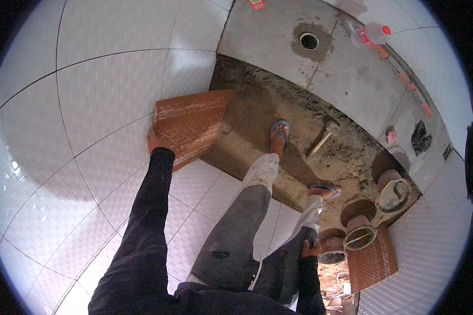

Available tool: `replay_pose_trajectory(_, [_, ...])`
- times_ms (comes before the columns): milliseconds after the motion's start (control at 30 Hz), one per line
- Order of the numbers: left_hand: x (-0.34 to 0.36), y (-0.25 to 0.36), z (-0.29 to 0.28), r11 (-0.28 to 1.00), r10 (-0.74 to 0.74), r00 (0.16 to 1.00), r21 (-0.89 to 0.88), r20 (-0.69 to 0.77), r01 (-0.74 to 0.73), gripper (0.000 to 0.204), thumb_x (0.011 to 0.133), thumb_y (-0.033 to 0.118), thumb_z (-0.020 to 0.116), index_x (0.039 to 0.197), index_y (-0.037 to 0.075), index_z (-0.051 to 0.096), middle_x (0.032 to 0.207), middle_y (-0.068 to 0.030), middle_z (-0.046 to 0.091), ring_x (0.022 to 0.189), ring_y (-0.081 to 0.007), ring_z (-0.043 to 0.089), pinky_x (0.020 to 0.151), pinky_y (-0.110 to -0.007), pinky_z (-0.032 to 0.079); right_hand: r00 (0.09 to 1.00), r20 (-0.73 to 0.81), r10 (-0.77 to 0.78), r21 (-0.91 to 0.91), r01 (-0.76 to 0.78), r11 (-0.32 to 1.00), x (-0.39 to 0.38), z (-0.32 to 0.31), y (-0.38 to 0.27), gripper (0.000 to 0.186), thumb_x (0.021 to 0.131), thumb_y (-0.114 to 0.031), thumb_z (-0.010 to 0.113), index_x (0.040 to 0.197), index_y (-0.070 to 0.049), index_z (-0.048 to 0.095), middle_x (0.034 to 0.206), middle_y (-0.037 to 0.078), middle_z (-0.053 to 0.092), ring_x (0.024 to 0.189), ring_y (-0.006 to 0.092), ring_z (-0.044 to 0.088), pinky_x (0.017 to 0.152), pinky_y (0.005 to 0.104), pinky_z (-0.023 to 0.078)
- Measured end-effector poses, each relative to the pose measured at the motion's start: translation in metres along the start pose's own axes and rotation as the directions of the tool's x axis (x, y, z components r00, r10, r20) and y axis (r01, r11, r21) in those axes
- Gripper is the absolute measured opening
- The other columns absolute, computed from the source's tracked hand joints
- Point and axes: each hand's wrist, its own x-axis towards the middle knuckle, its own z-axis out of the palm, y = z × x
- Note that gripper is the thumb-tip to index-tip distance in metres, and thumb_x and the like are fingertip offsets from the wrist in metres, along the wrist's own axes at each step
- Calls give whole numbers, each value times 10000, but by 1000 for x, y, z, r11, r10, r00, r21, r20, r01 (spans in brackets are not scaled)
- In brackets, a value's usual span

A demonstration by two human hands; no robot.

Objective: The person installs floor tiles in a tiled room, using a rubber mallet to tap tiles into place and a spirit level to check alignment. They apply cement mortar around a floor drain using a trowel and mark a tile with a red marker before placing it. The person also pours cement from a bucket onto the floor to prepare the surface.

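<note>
My left hand (pixel 155 142) grips the left edge of a reddish-brown tile (pixel 192 123), its ridged back turned up. The tile stands tilted against the white wall at left, over the bare ground. Some of that hand's fingers are hidden at the edge. My right hand (pixel 310 250) lies against my right knee, holding nothing that I can see. A hammer (pixel 325 137) with a pale handle lies on the sandy mortar bed (pixel 294 152), in front of my sandalled feet.
Several buckets (pixel 360 234) stand at right, beside another brown tile (pixel 373 262). White tiled floor (pixel 199 181) lies below me. Beyond the mortar are grey floor tiles (pixel 352 65) with a round drain hole (pixel 309 41), a plastic bottle (pixel 374 34) and a black bag (pixel 420 137).
</note>
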Motion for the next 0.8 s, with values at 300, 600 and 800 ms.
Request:
replay_pose_trajectory(300, [-74,34,-22,699,-94,821,625,563,-348,425,766,351,717,1089,77,678,1009,-225,682,986,-411,643,877,-473,524,987,-30,-158,-16,158,987,4,6,-6,610,842,-480,679,1179,23,608,1131,264,613,1080,424,582,940,479,463])
replay_pose_trajectory(600, [-142,22,35,667,-124,730,601,672,-440,318,796,322,684,932,35,705,894,-203,706,884,-397,683,805,-480,561,984,79,-161,147,148,978,-23,-19,-42,537,871,-498,629,1136,-32,652,1071,206,673,1007,381,642,891,444,493])
replay_pose_trajectory(800, [-91,100,3,525,-87,608,555,789,-645,532,714,507,723,1048,94,707,944,-181,712,899,-392,672,797,-477,546,984,-71,-166,216,178,960,-64,-89,-51,494,848,-452,637,1111,-34,658,1084,226,665,1044,387,627,885,439,486])
